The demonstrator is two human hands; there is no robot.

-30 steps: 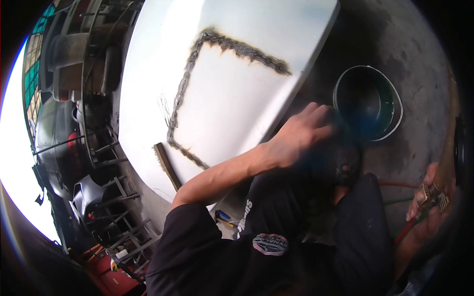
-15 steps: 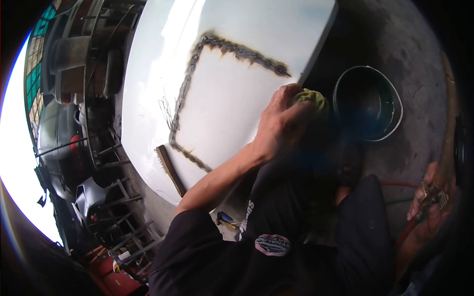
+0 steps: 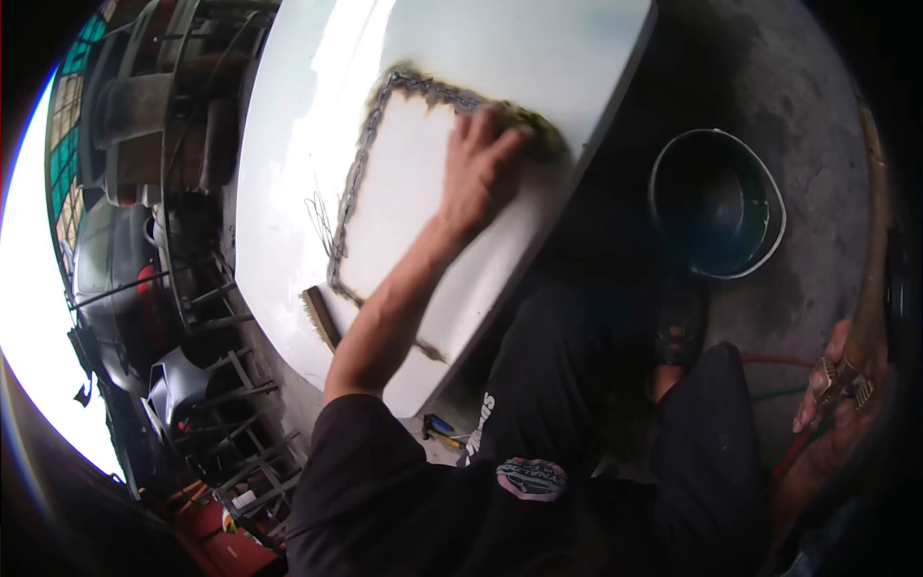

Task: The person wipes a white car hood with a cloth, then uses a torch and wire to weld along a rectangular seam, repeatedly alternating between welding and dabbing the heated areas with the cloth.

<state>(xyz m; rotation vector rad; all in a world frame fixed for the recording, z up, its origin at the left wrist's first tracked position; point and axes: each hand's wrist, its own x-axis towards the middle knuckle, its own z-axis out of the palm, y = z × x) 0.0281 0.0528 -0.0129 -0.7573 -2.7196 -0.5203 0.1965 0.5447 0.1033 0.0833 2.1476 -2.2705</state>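
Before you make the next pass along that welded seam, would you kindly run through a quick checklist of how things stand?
1. Left hand flat on the white metal panel, over the seam's top right stretch: ok.
2. Cloth under that hand: cannot tell, hidden by the palm.
3. Welded seam visible along the left side: ok.
4. Wire brush lying at the panel's lower edge, untouched: ok.
5. Bucket on the floor, apart from the panel: ok.
6. Right hand holding a brass torch away from the panel: ok.

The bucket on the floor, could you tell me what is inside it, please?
Inside the bucket only dark green walls and a deep, shadowed bottom show; whether it holds any liquid cannot be told.
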